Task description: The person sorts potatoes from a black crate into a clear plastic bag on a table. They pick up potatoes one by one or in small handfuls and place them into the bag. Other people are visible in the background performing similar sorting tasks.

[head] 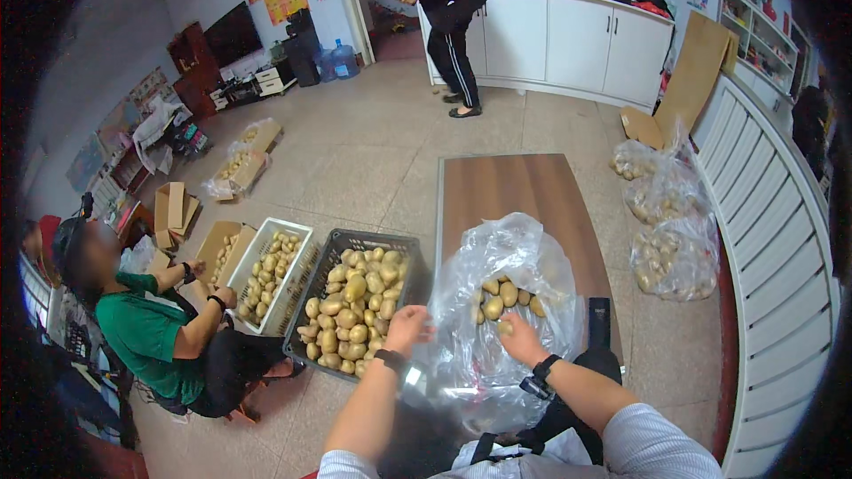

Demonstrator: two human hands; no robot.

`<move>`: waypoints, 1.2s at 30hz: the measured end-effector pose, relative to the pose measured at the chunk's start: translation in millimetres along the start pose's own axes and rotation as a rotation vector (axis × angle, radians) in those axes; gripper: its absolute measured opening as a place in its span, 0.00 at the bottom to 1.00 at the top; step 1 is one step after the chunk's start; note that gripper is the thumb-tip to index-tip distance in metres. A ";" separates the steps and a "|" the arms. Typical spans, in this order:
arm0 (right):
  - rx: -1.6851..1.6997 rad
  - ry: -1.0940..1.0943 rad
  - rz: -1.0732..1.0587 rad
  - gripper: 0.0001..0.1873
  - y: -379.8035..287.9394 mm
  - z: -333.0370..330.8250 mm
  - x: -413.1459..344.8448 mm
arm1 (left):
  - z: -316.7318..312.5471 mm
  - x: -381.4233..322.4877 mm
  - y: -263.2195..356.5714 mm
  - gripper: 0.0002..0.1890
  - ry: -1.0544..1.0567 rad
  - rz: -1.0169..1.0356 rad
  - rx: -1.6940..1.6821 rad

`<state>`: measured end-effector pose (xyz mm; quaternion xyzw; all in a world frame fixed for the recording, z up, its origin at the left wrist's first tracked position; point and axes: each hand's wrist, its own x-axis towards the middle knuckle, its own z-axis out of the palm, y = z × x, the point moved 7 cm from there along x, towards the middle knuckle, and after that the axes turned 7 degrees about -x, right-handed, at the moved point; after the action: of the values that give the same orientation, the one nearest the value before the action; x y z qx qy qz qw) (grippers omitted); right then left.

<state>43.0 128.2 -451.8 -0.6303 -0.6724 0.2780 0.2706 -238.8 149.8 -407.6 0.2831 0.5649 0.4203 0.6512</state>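
Note:
A clear plastic bag [466,259] lies wide at its mouth on the wood-grain table, with several potatoes [508,294] inside. My right hand [522,339] is at the bag's opening, its fingers closed around a small potato [506,328]. At the bag's left edge is my left hand [411,329], its fingers bent; whether they grip the plastic film is not clear. Left of that hand a dark plastic crate [407,259] stands heaped with potatoes [353,306]. Both my wrists wear dark bands.
Left of the dark crate are a white crate [303,249] of potatoes and a seated person in a green shirt [150,339]. Another person [452,20] stands by white cabinets [576,40]. Bagged potatoes [672,259] lie right of the table [512,186], beside a white railing [772,266].

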 end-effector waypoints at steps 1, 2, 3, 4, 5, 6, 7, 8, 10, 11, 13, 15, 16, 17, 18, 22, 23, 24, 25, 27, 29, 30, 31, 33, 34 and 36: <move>0.031 -0.009 -0.006 0.21 -0.7 1.8 -0.4 | 0.6 1.3 -0.4 0.12 -0.008 0.003 0.000; 0.062 -0.016 -0.012 0.21 -1.5 3.7 -0.1 | 0.9 3.8 -1.0 0.13 -0.018 0.007 0.001; 0.090 -0.025 -0.008 0.21 -1.2 4.2 -4.0 | 3.6 4.8 -5.0 0.13 -0.032 0.002 0.001; 0.102 -0.048 0.004 0.21 -1.3 7.0 -5.5 | 2.7 5.2 -7.1 0.13 -0.032 0.004 0.001; 0.115 -0.071 0.016 0.21 -2.3 10.8 -4.6 | -0.1 5.8 -7.8 0.14 -0.033 0.006 0.000; 0.128 -0.092 0.027 0.21 -2.6 13.6 -5.0 | -0.8 6.3 -7.3 0.14 -0.034 0.011 0.000; 0.110 -0.079 0.028 0.21 -0.6 14.4 -7.4 | 0.9 6.6 -9.3 0.13 -0.043 0.001 -0.001; 0.091 -0.065 0.030 0.21 1.2 14.6 -9.4 | 2.8 6.8 -11.7 0.12 -0.051 -0.009 -0.003; 0.083 -0.040 0.005 0.21 -1.4 14.6 -9.4 | 3.0 8.3 -11.5 0.11 -0.059 -0.015 -0.003; 0.090 -0.027 -0.013 0.22 -2.8 14.1 -9.7 | 2.8 8.6 -11.9 0.11 -0.058 -0.015 -0.001; 0.093 -0.036 -0.005 0.22 -4.0 15.1 -10.0 | 2.8 8.7 -12.2 0.11 -0.056 -0.015 0.003; 0.084 -0.080 0.050 0.23 -0.7 19.2 -10.6 | 3.0 8.5 -12.2 0.12 -0.056 -0.009 0.007; 0.086 -0.072 0.043 0.23 -0.6 19.0 -11.1 | 3.5 8.1 -12.0 0.12 -0.056 -0.006 0.009; 0.087 -0.064 0.037 0.23 -0.5 18.9 -11.4 | 3.7 8.7 -12.8 0.12 -0.059 -0.007 0.012; 0.089 -0.057 0.028 0.23 -0.9 19.5 -11.3 | 3.1 9.4 -13.2 0.12 -0.061 -0.006 0.016; 0.098 -0.067 0.033 0.23 0.4 22.9 -11.0 | 3.0 10.3 -14.1 0.12 -0.077 -0.008 0.024; 0.105 -0.078 0.041 0.23 1.1 23.9 -10.5 | 3.9 10.2 -13.9 0.13 -0.082 -0.007 0.023; 0.113 -0.090 0.048 0.23 0.1 24.2 -10.2 | 4.4 9.8 -14.3 0.13 -0.086 -0.007 0.022; 0.142 -0.098 0.054 0.23 -1.2 24.3 -9.9 | 5.1 9.6 -14.5 0.13 -0.090 -0.006 0.020; 0.200 -0.117 0.066 0.23 -7.9 23.5 -9.6 | 6.1 8.7 -14.9 0.14 -0.090 -0.013 0.035; 0.380 -0.216 0.161 0.23 -14.5 27.6 -10.0 | 7.1 7.2 -14.9 0.14 -0.089 -0.021 0.048; 0.470 -0.262 0.210 0.23 -16.9 30.6 -10.9 | 8.6 7.1 -15.0 0.14 -0.091 -0.024 0.056; 0.451 -0.254 0.199 0.22 -18.5 32.2 -9.4 | 10.0 7.0 -15.4 0.14 -0.094 -0.028 0.063; 0.415 -0.238 0.176 0.22 -25.2 34.2 -5.4 | 12.3 7.7 -16.9 0.14 -0.107 -0.034 0.071; 0.462 -0.256 0.211 0.22 -27.7 36.8 -5.9 | 12.9 8.5 -17.8 0.14 -0.112 -0.036 0.074; 0.555 -0.292 0.280 0.21 -34.9 40.0 -9.0 | 13.3 10.7 -21.3 0.13 -0.128 -0.045 0.089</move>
<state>-9.4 116.2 -454.9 -0.5722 -0.5099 0.5721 0.2920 -220.8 150.1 -428.2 0.3253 0.5465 0.3611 0.6820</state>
